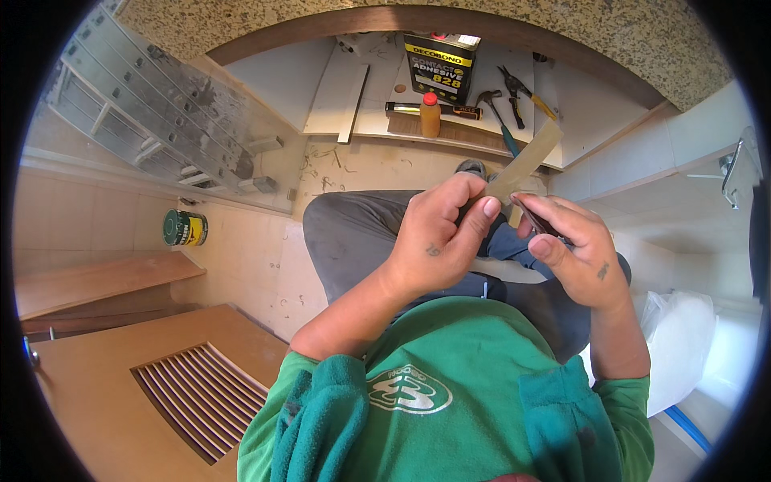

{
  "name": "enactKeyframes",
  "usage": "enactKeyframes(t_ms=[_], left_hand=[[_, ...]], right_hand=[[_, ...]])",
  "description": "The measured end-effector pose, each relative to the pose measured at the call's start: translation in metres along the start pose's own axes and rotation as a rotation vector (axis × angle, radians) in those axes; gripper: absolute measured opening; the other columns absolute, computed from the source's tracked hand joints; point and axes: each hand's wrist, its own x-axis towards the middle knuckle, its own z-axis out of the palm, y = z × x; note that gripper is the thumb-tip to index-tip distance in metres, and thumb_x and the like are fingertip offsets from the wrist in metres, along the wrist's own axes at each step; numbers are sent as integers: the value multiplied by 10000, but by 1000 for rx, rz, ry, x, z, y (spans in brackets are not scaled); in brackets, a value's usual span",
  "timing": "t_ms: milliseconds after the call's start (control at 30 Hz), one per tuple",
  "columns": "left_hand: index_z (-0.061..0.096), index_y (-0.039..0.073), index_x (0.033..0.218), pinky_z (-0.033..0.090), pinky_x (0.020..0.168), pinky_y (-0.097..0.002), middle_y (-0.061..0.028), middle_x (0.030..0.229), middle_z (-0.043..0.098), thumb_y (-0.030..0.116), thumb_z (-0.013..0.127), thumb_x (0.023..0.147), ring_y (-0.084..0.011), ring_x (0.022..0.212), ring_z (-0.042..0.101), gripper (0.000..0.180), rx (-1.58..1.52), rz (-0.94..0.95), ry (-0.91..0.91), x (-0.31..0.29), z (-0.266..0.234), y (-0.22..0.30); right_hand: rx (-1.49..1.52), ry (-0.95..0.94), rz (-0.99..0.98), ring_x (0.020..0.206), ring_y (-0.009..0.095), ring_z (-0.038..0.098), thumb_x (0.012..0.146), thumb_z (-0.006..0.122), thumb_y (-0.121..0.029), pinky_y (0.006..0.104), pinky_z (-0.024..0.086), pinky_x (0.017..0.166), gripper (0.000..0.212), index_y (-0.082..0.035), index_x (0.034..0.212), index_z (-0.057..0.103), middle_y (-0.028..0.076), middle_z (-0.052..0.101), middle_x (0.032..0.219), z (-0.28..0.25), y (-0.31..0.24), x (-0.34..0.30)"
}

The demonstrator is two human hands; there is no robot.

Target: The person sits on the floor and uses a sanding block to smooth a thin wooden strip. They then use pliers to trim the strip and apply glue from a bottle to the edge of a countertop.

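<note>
My left hand (440,233) pinches a thin, flat beige strip (530,161) between thumb and curled fingers, above my lap. The strip's long end slants up to the right, and a shorter piece shows below it. Close beside it, my right hand (585,255) is closed round a slim dark tool (543,225). The tool's tip points toward the strip near my left thumb. My fingers hide part of the tool, so its exact kind does not show.
Under the stone counter (562,36), a cabinet floor holds a rectangular black-and-yellow can (439,68), a red-capped bottle (430,116), a hammer (499,120) and snips (526,90). A green tin (185,228), a slatted brown door (96,361) and a ladder (148,104) are left.
</note>
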Motion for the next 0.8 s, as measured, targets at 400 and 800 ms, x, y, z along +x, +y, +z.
enactKeyframes(t_ms=[400, 800], left_hand=[[605, 10, 968, 435, 570, -319, -94, 712, 564, 77, 662, 997, -176, 599, 492, 92, 22, 32, 3, 0, 2, -3], [594, 14, 951, 442, 569, -336, -103, 695, 557, 85, 662, 995, -214, 585, 503, 107, 60, 28, -10, 2, 2, 1]], right_hand=[[-14, -37, -8, 904, 237, 643, 992, 696, -329, 333, 510, 824, 538, 88, 1323, 625, 154, 673, 998, -2, -4, 6], [-29, -49, 13, 849, 254, 622, 981, 715, -277, 329, 499, 787, 503, 93, 1310, 628, 161, 655, 948, -5, -4, 5]])
